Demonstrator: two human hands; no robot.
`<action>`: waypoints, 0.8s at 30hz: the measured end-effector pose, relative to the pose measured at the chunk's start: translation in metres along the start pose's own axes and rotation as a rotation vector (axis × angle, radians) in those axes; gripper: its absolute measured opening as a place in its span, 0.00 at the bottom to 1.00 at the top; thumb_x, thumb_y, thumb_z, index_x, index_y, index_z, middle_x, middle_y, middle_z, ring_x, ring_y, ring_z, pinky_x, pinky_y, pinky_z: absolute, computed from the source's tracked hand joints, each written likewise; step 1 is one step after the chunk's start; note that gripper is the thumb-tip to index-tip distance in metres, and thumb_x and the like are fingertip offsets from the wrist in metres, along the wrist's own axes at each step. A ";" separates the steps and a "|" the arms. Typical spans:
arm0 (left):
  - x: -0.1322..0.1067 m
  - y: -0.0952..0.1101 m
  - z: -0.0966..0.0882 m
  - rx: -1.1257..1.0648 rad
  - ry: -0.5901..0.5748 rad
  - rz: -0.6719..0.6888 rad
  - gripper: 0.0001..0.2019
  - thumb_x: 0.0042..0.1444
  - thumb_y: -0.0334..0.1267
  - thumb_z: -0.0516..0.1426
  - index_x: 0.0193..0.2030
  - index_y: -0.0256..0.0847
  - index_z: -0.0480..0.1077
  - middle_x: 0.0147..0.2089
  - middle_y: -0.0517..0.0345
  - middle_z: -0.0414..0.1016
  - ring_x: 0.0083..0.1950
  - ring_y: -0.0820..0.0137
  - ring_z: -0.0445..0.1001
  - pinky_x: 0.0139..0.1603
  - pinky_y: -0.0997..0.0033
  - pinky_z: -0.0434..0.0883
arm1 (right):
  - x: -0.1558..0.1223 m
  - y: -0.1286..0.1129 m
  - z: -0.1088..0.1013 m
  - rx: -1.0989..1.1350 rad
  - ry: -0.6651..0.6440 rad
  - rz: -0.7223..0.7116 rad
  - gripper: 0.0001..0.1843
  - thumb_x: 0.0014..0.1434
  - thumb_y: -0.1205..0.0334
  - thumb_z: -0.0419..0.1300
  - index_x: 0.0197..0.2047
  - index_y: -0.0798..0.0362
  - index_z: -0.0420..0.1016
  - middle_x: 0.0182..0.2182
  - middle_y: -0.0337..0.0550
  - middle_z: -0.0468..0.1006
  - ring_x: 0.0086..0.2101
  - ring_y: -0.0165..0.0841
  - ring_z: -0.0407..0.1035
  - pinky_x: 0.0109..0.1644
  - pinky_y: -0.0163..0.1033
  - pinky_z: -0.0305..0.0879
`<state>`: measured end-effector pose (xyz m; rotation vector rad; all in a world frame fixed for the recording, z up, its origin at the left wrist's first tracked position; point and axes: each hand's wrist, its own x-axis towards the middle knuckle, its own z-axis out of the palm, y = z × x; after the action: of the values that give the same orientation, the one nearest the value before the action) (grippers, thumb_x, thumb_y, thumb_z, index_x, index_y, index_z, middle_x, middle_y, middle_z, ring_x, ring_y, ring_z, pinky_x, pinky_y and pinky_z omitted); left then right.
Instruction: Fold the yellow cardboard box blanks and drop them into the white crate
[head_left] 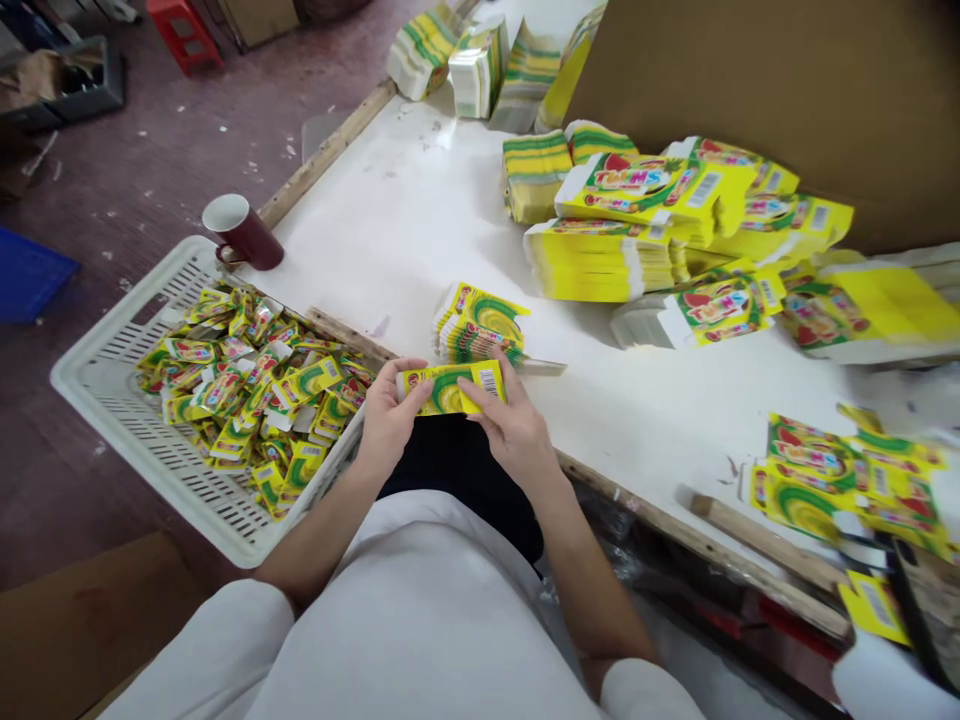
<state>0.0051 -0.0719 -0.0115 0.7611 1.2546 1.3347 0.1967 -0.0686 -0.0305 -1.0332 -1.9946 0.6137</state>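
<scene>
Between my two hands, just over the table's front edge, is a flat yellow and green printed carton (448,391) with a barcode at its right end. My left hand (391,410) grips its left end, thumb on top. My right hand (510,415) holds the barcode end, with fingers behind it and the thumb on its face. Right behind the carton, a small stack of similar flat cartons (480,318) rests on the white table (360,220). To my left, a white plastic basket (112,385) holds a heap of small yellow cartons (255,390).
A maroon mug (251,238) stands at the table's left edge, beside the basket. Bundles of flat cartons (637,190) are piled at the back right, before a large brown cardboard panel (765,90). More cartons (817,470) and a wooden strip (765,540) lie at the right.
</scene>
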 end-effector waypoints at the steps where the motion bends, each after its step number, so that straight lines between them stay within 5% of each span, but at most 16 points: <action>1: 0.001 0.000 -0.001 -0.005 0.007 0.002 0.18 0.50 0.44 0.71 0.45 0.41 0.75 0.30 0.63 0.78 0.29 0.76 0.75 0.34 0.77 0.73 | 0.000 0.001 -0.004 0.016 -0.011 -0.010 0.27 0.69 0.69 0.56 0.68 0.39 0.70 0.77 0.44 0.48 0.69 0.46 0.60 0.63 0.50 0.74; 5: 0.002 0.001 -0.001 0.026 0.010 0.009 0.19 0.48 0.45 0.72 0.43 0.40 0.75 0.27 0.65 0.75 0.26 0.78 0.71 0.31 0.79 0.70 | 0.002 0.003 -0.015 0.064 -0.092 -0.021 0.20 0.66 0.69 0.61 0.57 0.42 0.80 0.74 0.45 0.57 0.67 0.45 0.64 0.63 0.48 0.74; 12: -0.003 0.006 0.000 0.065 -0.033 0.009 0.19 0.51 0.48 0.70 0.46 0.41 0.75 0.27 0.64 0.74 0.28 0.75 0.72 0.33 0.77 0.72 | 0.002 -0.005 0.002 0.062 0.132 0.045 0.18 0.65 0.66 0.63 0.58 0.44 0.80 0.72 0.49 0.62 0.67 0.46 0.64 0.64 0.51 0.72; 20: 0.001 0.010 -0.004 0.096 -0.050 0.007 0.18 0.51 0.46 0.70 0.44 0.41 0.75 0.29 0.64 0.75 0.28 0.76 0.72 0.33 0.76 0.71 | 0.002 0.000 -0.013 0.112 -0.011 0.019 0.11 0.65 0.64 0.63 0.49 0.46 0.81 0.69 0.49 0.67 0.63 0.45 0.70 0.60 0.50 0.74; 24: -0.002 0.006 -0.002 0.134 -0.095 -0.001 0.18 0.53 0.48 0.69 0.45 0.41 0.75 0.35 0.60 0.78 0.31 0.73 0.74 0.37 0.74 0.72 | 0.006 0.000 -0.004 0.220 0.125 0.109 0.23 0.62 0.63 0.67 0.60 0.45 0.72 0.66 0.51 0.71 0.66 0.47 0.65 0.66 0.57 0.68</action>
<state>0.0019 -0.0730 -0.0063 0.9067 1.2778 1.2086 0.1975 -0.0637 -0.0259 -1.0233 -1.7284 0.7887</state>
